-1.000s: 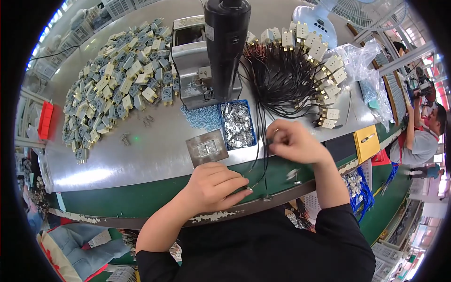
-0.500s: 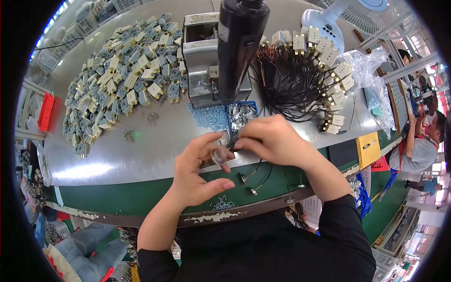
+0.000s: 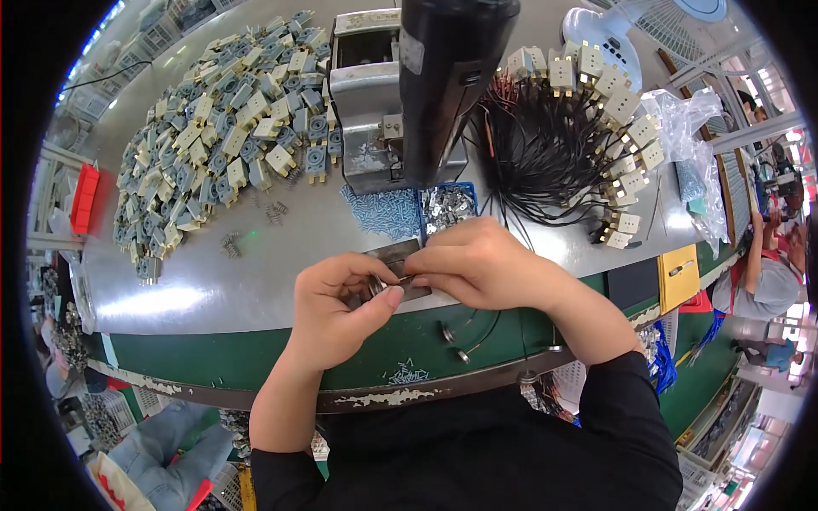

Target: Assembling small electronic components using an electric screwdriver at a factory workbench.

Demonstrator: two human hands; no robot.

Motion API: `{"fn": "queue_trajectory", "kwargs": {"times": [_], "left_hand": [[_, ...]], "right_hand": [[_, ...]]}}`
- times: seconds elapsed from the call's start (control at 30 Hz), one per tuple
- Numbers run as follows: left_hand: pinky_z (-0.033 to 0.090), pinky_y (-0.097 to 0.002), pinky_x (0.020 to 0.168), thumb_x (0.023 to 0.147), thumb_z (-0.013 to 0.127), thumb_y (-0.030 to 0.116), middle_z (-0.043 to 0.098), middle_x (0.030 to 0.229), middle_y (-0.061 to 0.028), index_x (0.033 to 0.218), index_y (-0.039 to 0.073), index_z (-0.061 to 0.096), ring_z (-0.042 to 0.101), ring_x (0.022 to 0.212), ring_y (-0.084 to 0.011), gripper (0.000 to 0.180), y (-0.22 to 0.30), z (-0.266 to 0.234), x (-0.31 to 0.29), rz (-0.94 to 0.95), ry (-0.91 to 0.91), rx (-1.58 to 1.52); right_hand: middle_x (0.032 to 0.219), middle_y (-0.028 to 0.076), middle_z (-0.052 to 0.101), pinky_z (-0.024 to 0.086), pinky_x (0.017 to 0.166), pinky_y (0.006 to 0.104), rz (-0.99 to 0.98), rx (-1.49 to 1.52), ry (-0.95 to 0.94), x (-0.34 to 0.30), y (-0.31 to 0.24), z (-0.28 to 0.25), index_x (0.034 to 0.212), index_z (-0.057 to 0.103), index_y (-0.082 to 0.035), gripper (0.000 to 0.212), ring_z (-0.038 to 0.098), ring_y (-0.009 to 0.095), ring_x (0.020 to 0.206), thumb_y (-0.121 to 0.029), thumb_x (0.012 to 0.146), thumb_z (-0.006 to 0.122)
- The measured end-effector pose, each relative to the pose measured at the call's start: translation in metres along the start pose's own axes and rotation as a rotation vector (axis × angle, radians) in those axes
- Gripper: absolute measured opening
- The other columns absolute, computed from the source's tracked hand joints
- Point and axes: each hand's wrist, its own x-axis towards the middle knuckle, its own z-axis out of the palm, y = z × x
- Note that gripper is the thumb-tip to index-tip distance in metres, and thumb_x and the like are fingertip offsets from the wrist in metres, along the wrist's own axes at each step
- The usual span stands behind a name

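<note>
Fingertips (image 3: 394, 295) of the bare left hand (image 3: 331, 311) curl closed around a small, round, silvery metal part (image 3: 376, 284), tilted and half hidden. The bare right hand (image 3: 477, 266) pinches something thin (image 3: 406, 279), like a wire end, right beside the left fingertips; its exact form is too small to tell. Half a second ago the left fingers were spread wide; now they have drawn in, and the hands meet. Small loose screws (image 3: 409, 373), out of sight a second ago, lie on the green strip (image 3: 256, 358) nearer the body.

Under and just beyond the hands sits a flat grey metal plate (image 3: 399, 252), partly covered, near a blue rectangular tray (image 3: 419, 217) of shiny metal pieces. A tall black cylinder (image 3: 443, 94) hems in the far side; a black wire bundle (image 3: 545, 162) bounds the right. Leftward, a wide stretch of steel tabletop (image 3: 213, 294) runs toward heaped cream-and-grey blocks (image 3: 221, 145). A chipped brown table edge (image 3: 388, 398) curves below.
</note>
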Motion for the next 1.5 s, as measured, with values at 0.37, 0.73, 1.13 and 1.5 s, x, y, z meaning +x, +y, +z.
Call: {"fn": "queue_trajectory", "kwargs": {"times": [0.37,0.73,1.13,1.5], "left_hand": [[0.053,-0.0237,0.066,0.087,0.083,0.0,0.071,0.089,-0.0086,0.101,-0.002,0.066,0.067,0.076,-0.0119,0.023,-0.005,-0.003,0.0,0.056,-0.056,-0.171],[0.062,-0.0323,0.083,0.097,0.078,0.005,0.077,0.108,-0.0129,0.12,-0.005,0.073,0.076,0.095,-0.0191,0.026,0.004,0.006,0.011,0.126,0.03,0.113],[0.064,-0.0404,0.089,0.104,0.069,0.01,0.075,0.111,-0.0202,0.131,-0.012,0.063,0.077,0.098,-0.029,0.035,-0.008,0.011,0.019,-0.009,-0.285,-0.427],[0.058,-0.0307,0.067,0.085,0.083,0.006,0.076,0.081,-0.0146,0.106,-0.003,0.076,0.073,0.07,-0.0188,0.023,0.047,0.005,0.034,0.054,-0.449,0.507]], "right_hand": [[0.072,0.012,0.07,0.05,0.056,0.0363,0.095,0.23,0.031,0.01,-0.006,-0.005,0.103,0.08,-0.003,0.019,0.067,0.027,0.061,-0.001,0.084,0.08],[0.066,0.006,0.061,0.041,0.049,0.034,-0.113,-0.06,0.226,0.006,-0.009,-0.007,0.094,0.08,-0.005,0.02,0.058,0.021,0.054,-0.001,0.075,0.085],[0.066,0.007,0.066,0.041,0.048,0.0271,0.021,0.358,0.201,0.003,-0.01,-0.019,0.087,0.078,-0.001,0.012,0.059,0.015,0.054,-0.005,0.078,0.087],[0.062,0.003,0.058,0.034,0.047,0.0282,0.04,0.181,0.09,0.002,-0.018,-0.02,0.072,0.068,-0.005,0.027,0.053,0.015,0.05,-0.014,0.073,0.093]]}}
